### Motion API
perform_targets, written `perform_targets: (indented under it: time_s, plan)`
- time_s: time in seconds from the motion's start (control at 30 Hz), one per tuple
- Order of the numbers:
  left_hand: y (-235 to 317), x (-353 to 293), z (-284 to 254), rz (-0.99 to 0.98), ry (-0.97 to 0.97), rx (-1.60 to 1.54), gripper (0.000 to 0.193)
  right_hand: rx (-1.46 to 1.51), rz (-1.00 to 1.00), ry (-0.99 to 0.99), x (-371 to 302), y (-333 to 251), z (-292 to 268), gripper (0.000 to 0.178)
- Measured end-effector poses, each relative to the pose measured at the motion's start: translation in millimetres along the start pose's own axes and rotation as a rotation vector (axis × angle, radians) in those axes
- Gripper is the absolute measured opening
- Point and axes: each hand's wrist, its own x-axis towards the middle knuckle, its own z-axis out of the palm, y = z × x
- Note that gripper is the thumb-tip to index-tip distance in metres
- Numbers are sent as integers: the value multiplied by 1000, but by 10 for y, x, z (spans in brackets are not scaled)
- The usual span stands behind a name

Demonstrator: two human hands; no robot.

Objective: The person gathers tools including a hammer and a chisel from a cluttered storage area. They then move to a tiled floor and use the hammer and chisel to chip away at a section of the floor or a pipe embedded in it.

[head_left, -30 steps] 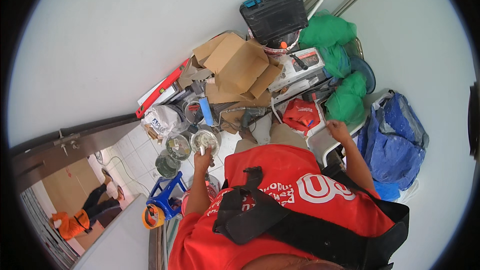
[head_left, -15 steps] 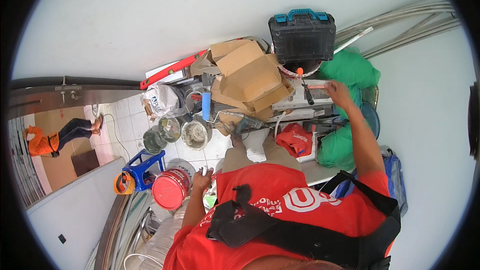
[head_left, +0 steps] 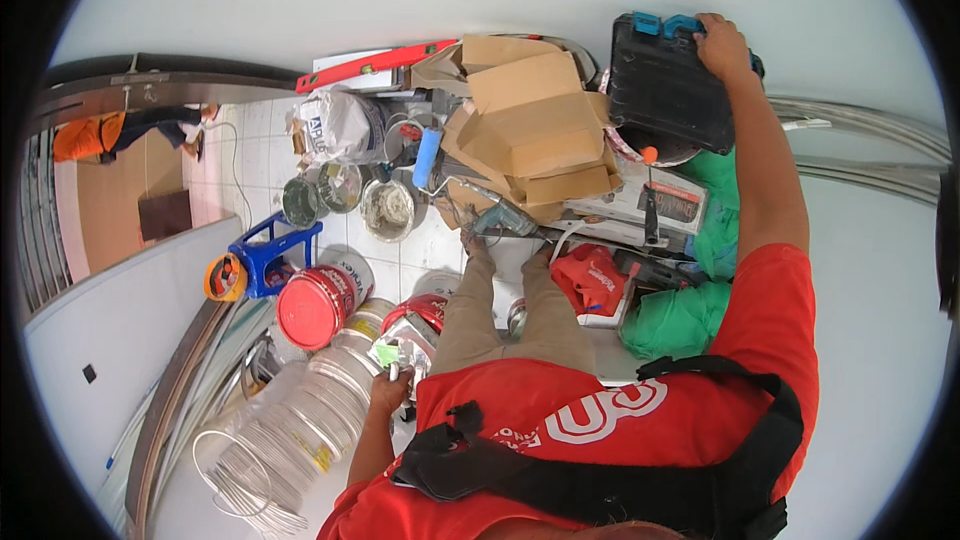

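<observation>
Right hand (head_left: 722, 43) grasps handle of black tool case (head_left: 665, 90) (far ahead, arm outstretched); left hand (head_left: 390, 390) low, gripping small white object (head_left: 394, 371).

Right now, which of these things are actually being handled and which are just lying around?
In hand:
- black tool case, right hand on its blue handle
- small white object, too small to tell, in the left hand

Lying about:
- cardboard boxes
- red paint bucket
- blue stool
- green bags
- red spirit level
- white cable coil
</observation>
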Motion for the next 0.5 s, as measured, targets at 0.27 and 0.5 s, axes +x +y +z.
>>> perform_targets:
  time_s: [0.27,0.5]
  plan:
    - [-75,-123,306,9,21,257,52,-211,-9,-131,208,-32,202,35]
    - [155,23,370,26,12,138,49,-69,-98,-225,26,-10,42,33]
